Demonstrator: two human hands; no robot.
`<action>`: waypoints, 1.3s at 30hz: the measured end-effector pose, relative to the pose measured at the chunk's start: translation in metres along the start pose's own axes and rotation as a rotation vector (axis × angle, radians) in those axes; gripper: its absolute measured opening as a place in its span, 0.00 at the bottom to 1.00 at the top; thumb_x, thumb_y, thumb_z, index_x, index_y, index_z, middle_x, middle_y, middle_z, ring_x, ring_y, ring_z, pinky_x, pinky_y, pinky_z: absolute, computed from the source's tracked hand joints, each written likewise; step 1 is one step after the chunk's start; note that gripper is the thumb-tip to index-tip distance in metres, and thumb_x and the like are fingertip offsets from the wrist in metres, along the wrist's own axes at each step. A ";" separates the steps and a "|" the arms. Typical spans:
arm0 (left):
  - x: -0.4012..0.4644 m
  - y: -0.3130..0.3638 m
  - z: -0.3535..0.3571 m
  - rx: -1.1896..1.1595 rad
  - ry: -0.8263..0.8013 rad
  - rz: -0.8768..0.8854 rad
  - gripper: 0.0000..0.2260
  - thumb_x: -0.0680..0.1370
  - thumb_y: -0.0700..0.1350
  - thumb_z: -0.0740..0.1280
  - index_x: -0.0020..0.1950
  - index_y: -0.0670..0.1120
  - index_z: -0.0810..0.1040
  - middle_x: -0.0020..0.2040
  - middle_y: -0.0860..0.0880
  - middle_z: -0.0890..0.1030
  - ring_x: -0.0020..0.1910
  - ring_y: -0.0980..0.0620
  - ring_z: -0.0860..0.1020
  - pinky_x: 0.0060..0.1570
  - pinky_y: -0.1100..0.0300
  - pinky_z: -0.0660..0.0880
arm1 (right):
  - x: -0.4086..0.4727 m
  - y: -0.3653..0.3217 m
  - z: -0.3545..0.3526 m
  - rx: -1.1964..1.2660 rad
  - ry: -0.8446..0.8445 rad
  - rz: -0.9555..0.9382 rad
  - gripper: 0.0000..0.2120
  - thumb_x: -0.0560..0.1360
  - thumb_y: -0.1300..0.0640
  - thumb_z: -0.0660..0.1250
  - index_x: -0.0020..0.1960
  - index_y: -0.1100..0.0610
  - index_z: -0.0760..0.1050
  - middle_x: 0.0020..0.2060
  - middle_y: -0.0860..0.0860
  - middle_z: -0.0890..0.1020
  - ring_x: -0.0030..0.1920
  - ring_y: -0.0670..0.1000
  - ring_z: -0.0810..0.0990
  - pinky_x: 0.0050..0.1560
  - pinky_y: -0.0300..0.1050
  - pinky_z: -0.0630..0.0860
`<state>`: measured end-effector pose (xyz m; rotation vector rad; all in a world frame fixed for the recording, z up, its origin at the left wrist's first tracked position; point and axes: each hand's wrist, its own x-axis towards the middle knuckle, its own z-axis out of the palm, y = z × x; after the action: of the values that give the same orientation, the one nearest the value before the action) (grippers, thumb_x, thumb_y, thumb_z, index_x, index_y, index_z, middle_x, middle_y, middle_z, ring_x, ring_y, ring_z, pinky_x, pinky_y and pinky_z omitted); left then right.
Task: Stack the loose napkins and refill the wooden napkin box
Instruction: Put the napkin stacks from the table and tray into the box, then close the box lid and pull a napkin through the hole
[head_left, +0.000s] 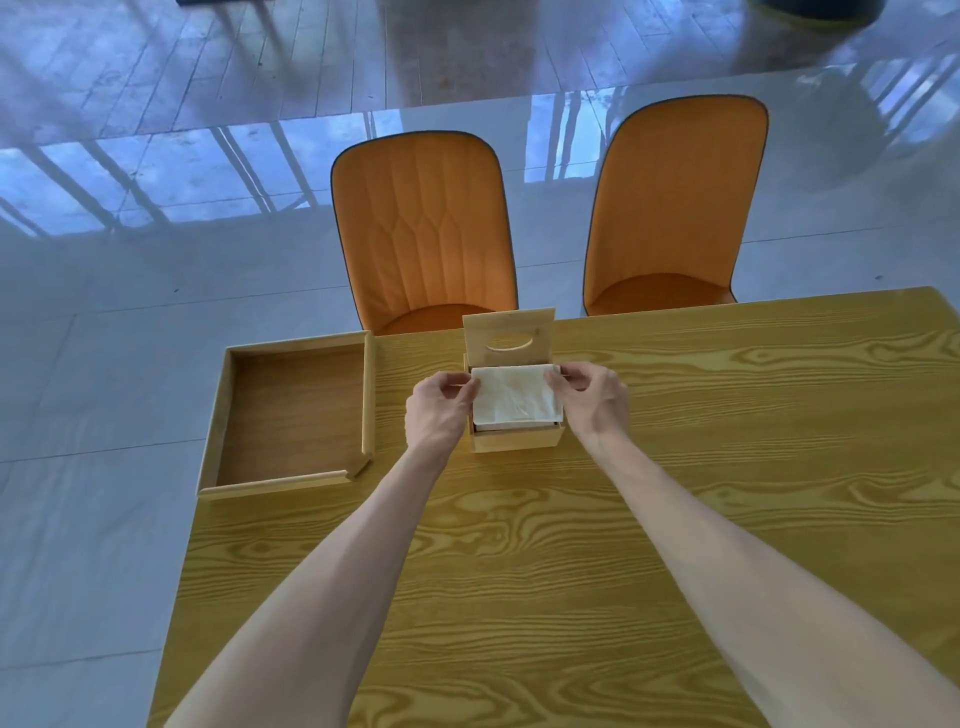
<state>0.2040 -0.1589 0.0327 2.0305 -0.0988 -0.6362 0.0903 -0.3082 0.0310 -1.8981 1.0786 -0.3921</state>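
Napkins (516, 396) sit proud of the wooden napkin box (517, 439); left hand (439, 408) and right hand (592, 397), each grip pinching the stack's side edges, should press it level before the lid (508, 340) drops.

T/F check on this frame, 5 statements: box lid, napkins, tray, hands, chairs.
1. The napkin box lid stands open. True.
2. The napkin stack lies in the wooden tray. False: it sits in the top of the box; the tray holds nothing.
3. Both the left hand and the right hand pinch the stack's side edges. True.
4. The tray is to the right of the box. False: it is to the left, overhanging the table edge.
5. Two orange chairs stand beyond the table. True.
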 end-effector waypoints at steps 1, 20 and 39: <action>0.001 0.000 0.000 0.010 0.009 -0.005 0.07 0.75 0.53 0.71 0.51 0.52 0.83 0.47 0.52 0.86 0.47 0.51 0.85 0.53 0.47 0.81 | 0.001 0.000 0.002 -0.021 0.002 0.005 0.17 0.76 0.46 0.69 0.57 0.58 0.83 0.49 0.53 0.87 0.43 0.45 0.80 0.42 0.36 0.73; 0.003 0.002 0.008 0.115 0.088 -0.070 0.08 0.76 0.51 0.72 0.53 0.51 0.80 0.45 0.53 0.82 0.44 0.53 0.80 0.47 0.53 0.79 | 0.013 0.002 0.020 -0.117 0.007 0.088 0.12 0.74 0.50 0.73 0.54 0.54 0.79 0.42 0.49 0.84 0.44 0.51 0.82 0.44 0.47 0.81; 0.029 0.071 -0.008 -0.197 -0.217 -0.519 0.41 0.71 0.74 0.58 0.77 0.50 0.65 0.73 0.41 0.71 0.69 0.36 0.71 0.65 0.33 0.68 | 0.058 -0.051 -0.008 0.347 -0.390 0.594 0.39 0.73 0.27 0.58 0.71 0.55 0.70 0.73 0.58 0.69 0.72 0.63 0.68 0.69 0.67 0.65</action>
<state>0.2454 -0.1992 0.0833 1.7927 0.3615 -1.1423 0.1452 -0.3484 0.0691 -1.2086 1.1546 0.1234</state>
